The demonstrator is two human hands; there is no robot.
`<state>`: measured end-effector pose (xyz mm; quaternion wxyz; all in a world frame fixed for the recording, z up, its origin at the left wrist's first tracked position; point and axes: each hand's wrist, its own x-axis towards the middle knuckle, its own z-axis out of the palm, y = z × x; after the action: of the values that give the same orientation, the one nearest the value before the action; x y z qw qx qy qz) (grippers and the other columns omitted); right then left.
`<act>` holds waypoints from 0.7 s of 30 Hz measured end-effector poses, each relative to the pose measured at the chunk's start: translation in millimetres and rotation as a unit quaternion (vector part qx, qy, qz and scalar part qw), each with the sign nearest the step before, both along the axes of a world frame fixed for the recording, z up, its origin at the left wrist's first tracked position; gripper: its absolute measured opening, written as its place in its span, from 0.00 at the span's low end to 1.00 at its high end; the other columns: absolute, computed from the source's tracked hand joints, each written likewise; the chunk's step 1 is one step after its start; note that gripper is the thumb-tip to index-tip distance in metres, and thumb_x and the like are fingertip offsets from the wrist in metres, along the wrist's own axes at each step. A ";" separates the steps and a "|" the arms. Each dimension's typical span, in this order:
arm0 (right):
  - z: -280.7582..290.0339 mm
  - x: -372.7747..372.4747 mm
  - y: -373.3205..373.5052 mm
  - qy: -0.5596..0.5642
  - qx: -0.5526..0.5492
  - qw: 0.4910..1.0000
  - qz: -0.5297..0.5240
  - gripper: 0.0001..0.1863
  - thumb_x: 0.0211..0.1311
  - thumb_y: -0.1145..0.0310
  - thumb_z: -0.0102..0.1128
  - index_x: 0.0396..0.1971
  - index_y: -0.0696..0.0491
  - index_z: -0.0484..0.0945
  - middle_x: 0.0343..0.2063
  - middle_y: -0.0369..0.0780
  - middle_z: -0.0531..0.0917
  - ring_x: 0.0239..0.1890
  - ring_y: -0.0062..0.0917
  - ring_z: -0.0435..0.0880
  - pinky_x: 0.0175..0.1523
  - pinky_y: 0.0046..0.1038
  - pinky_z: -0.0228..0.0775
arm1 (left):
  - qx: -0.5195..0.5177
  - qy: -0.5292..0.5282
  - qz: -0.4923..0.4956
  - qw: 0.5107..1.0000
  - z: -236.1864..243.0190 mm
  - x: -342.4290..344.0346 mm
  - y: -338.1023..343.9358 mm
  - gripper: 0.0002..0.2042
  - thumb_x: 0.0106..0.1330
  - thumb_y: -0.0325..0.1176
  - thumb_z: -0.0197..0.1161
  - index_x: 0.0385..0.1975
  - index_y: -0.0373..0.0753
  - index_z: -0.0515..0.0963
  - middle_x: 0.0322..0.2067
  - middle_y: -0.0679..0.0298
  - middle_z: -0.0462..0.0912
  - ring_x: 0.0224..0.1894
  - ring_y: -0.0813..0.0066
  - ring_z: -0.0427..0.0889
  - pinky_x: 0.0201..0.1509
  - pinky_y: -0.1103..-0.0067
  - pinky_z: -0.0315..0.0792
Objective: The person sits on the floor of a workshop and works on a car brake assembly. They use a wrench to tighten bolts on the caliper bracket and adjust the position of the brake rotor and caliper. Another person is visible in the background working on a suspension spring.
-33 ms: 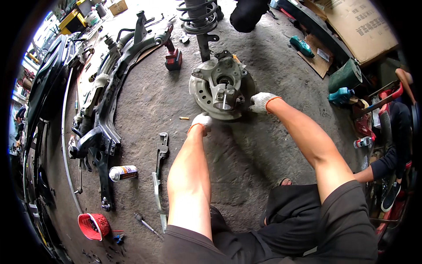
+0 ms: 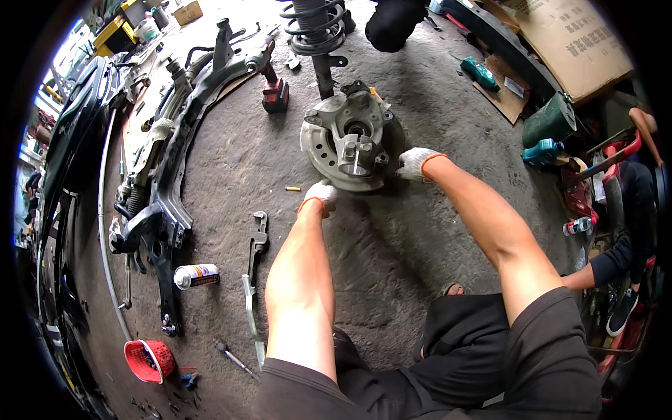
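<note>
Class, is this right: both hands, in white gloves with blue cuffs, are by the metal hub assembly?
Not quite: the head view shows orange cuffs, not blue, on the white-gloved left hand and right hand by the metal hub assembly.

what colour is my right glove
The right glove is white, edged in orange; head view shows it best.

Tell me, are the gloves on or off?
On. White gloves cover both the left hand and the right hand, with orange cuffs showing where the bare forearms begin.
</note>
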<state>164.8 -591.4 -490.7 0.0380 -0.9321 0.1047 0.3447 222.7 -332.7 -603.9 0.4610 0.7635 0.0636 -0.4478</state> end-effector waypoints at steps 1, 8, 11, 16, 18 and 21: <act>-3.8 3.2 0.9 -0.006 0.008 1.000 -0.004 0.25 0.61 0.49 0.56 0.48 0.54 0.79 0.47 0.48 0.82 0.52 0.43 0.80 0.55 0.39 0.72 | -0.003 0.015 0.018 1.000 0.8 1.1 2.9 0.17 0.65 0.40 0.50 0.55 0.55 0.71 0.30 0.62 0.79 0.23 0.63 0.75 0.27 0.67 0.67; -1.7 13.2 15.4 -0.035 0.076 0.996 -0.033 0.25 0.61 0.55 0.52 0.53 0.53 0.76 0.53 0.47 0.79 0.54 0.40 0.79 0.55 0.37 0.72 | 0.018 0.019 0.015 1.000 18.7 2.0 3.1 0.12 0.65 0.38 0.51 0.46 0.48 0.75 0.30 0.63 0.81 0.23 0.67 0.78 0.31 0.66 0.72; 1.3 13.5 24.8 0.002 0.071 0.997 -0.006 0.23 0.61 0.56 0.51 0.52 0.53 0.77 0.50 0.47 0.81 0.52 0.41 0.80 0.54 0.37 0.73 | 0.023 0.032 -0.002 0.999 16.0 8.0 5.0 0.11 0.65 0.38 0.50 0.44 0.47 0.75 0.31 0.63 0.82 0.24 0.68 0.79 0.31 0.66 0.72; -19.6 10.4 19.8 -0.046 0.062 0.997 -0.024 0.25 0.59 0.56 0.53 0.55 0.51 0.75 0.49 0.48 0.81 0.50 0.41 0.81 0.53 0.37 0.73 | 0.052 0.041 -0.081 0.995 26.0 4.9 4.9 0.11 0.65 0.38 0.53 0.42 0.44 0.76 0.34 0.63 0.83 0.32 0.69 0.82 0.36 0.67 0.75; -15.8 13.0 26.6 -0.033 0.049 0.998 -0.025 0.26 0.58 0.56 0.54 0.56 0.49 0.74 0.50 0.48 0.81 0.52 0.41 0.80 0.53 0.37 0.73 | 0.059 0.068 -0.106 0.990 27.4 7.1 11.5 0.11 0.64 0.38 0.54 0.43 0.43 0.76 0.36 0.64 0.83 0.35 0.69 0.83 0.38 0.68 0.76; -33.4 9.8 1.6 -0.051 0.043 0.998 -0.010 0.25 0.58 0.56 0.55 0.55 0.47 0.75 0.50 0.47 0.81 0.53 0.40 0.79 0.54 0.36 0.74 | 0.078 0.031 -0.196 0.977 51.2 -3.8 -8.3 0.13 0.64 0.39 0.56 0.44 0.43 0.77 0.39 0.64 0.84 0.36 0.69 0.83 0.39 0.70 0.76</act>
<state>174.6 -589.8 -524.1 0.0865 -0.9450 0.0969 0.3002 218.9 -341.0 -552.7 0.3011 0.7804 -0.0379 -0.5467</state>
